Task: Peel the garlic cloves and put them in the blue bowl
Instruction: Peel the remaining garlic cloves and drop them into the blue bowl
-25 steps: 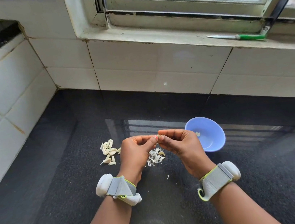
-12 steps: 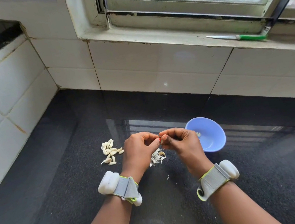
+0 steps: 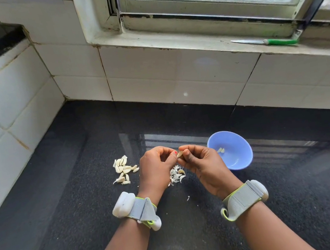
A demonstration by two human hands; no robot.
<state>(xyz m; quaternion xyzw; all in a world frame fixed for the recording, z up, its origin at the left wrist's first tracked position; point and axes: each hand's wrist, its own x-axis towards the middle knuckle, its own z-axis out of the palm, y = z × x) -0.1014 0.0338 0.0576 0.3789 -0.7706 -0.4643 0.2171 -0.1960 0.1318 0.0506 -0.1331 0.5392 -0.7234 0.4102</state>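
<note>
1. While both hands meet above the dark bench (image 3: 196, 237), one clove (image 3: 179, 154) sits pinched between them, fingertips of each curled onto it.
2. Left hand (image 3: 157, 168): grip clenched on the clove's left side, thumb and fingers curled in. Right hand (image 3: 201, 162): grip pinching the same clove from the right.
3. Clove's long axis looks tilted, roughly up-right to down-left; too small to say which end is the root. How much skin is left on it I cannot tell.
4. Key relation: bowl (image 3: 242, 156) lies to the right of the clove, just beside the right hand and well clear of the left. So the right hand is the nearer one for the drop, judging from layout.
5. Bowl holds a couple of peeled pieces (image 3: 220, 150), so the task is early.
6. Unpeeled pile (image 3: 123, 169) lies on the bench left of the left hand; that hand is nearer for the next pick.
7. Skins (image 3: 176, 174) lie on the bench under and between the hands.
8. Risk: clove slipping from the pinch into the skins.
</note>
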